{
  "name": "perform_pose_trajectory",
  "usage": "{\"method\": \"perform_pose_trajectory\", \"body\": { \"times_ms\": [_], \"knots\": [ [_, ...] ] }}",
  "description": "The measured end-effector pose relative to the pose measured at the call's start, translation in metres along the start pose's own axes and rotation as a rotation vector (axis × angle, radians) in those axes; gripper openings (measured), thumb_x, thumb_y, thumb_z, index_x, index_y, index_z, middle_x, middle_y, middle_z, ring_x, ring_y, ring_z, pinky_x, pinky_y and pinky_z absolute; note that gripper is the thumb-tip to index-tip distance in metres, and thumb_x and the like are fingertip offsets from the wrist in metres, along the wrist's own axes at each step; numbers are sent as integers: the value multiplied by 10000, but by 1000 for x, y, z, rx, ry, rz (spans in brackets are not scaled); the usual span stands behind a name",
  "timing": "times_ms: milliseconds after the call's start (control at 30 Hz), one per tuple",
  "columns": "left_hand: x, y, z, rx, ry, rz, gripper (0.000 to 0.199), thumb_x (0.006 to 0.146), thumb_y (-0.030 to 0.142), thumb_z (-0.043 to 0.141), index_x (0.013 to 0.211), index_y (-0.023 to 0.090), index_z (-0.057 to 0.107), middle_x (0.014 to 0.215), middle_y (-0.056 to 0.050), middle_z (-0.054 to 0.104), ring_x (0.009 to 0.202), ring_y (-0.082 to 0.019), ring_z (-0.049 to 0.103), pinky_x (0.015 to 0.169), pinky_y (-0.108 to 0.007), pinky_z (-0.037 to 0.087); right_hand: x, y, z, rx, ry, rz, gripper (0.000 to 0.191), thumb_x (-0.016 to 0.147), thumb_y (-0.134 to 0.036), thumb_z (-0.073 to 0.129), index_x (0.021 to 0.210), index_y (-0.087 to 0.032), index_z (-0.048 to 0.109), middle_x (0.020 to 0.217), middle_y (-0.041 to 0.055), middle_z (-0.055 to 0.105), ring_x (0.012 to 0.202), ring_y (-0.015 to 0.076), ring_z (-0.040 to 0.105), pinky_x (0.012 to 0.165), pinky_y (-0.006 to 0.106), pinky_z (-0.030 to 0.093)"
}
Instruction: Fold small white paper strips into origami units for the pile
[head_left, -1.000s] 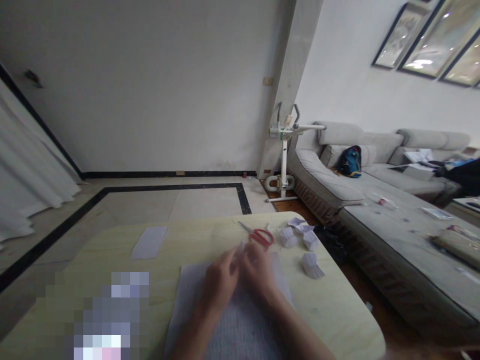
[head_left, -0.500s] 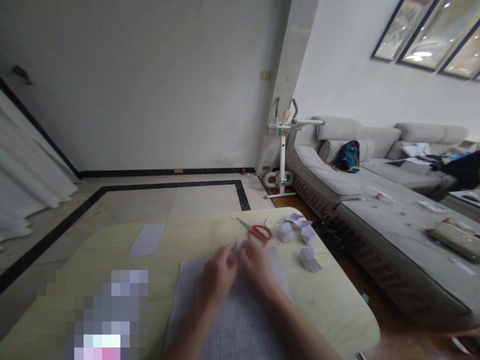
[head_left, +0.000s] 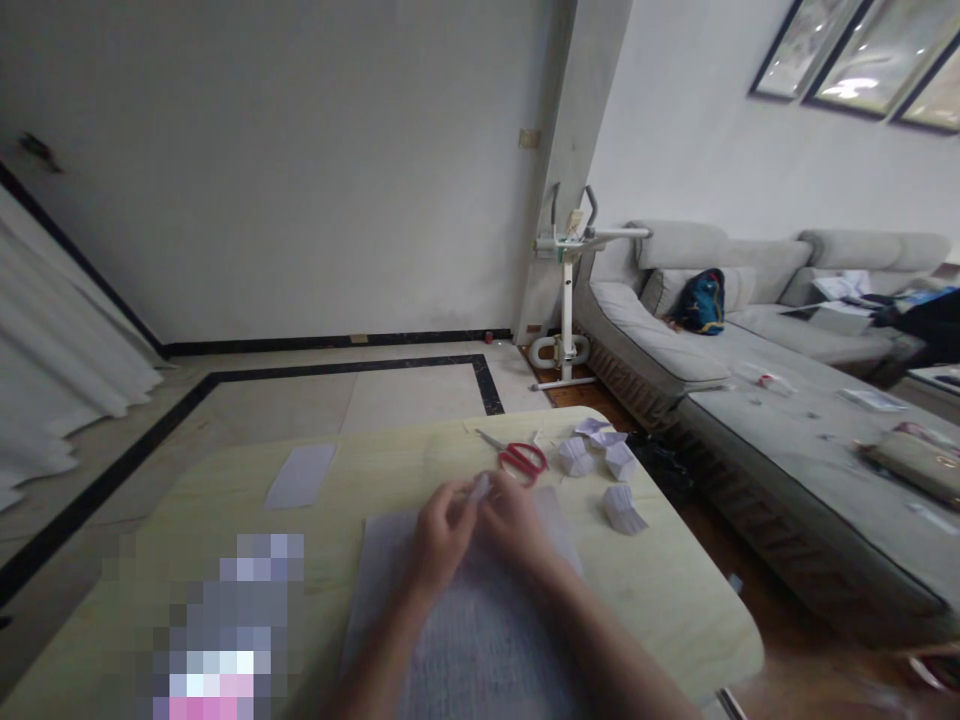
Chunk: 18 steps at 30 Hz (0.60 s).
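On my screen, left hand [head_left: 444,530] and right hand [head_left: 511,512] both pinched the white paper piece [head_left: 481,487] | I judged it light, soft, easily torn | safest hold: edges

Home living room (sofa [head_left: 772,440], curtain [head_left: 64,370])

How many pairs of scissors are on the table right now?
1: the red-handled scissors, lying open-air just beyond the right hand, left of the folded paper pieces. Any others under the hands or in the blurred-out patch would be hidden.
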<state>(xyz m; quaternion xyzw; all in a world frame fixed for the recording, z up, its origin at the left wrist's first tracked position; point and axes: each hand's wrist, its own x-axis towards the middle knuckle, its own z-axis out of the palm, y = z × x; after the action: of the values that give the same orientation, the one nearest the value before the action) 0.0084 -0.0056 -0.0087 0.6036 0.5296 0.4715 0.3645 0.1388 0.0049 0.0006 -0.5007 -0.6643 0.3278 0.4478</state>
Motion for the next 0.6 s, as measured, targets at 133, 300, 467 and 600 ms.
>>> {"method": "perform_pose_trajectory", "body": {
  "times_ms": [133,300,467,600],
  "knots": [
    [0,5,-1,-10,-15,-9,248,805,338,535,947,162,636,911,-79,703,819,-200,666,683,-260,522,2,-1,-3,20,20,-7,208,753,-102,452,886,-196,582,784,23,622,692,153,568,600,240,443],
    [1,7,-1,-104,-50,-77,290,814,395,529,933,153,636,886,-68,700,827,-198,653,723,-270,504,3,-6,-4,32,27,10,178,765,-131,468,890,-186,581,770,21,619,647,145,559,577,241,442],
    [4,8,-6,-245,-56,-175,297,783,408,571,865,134,653,796,-45,678,760,-183,627,684,-259,484,0,-12,-6,54,38,-38,189,754,-147,512,913,-189,605,802,17,639,717,149,577,650,253,467],
    [3,14,-8,-510,-56,-283,264,768,383,598,844,135,645,758,-23,646,699,-145,598,624,-227,468,1,-13,-9,174,7,-11,245,768,-169,525,990,-195,625,926,38,663,822,164,609,740,284,488]
  ]
}}
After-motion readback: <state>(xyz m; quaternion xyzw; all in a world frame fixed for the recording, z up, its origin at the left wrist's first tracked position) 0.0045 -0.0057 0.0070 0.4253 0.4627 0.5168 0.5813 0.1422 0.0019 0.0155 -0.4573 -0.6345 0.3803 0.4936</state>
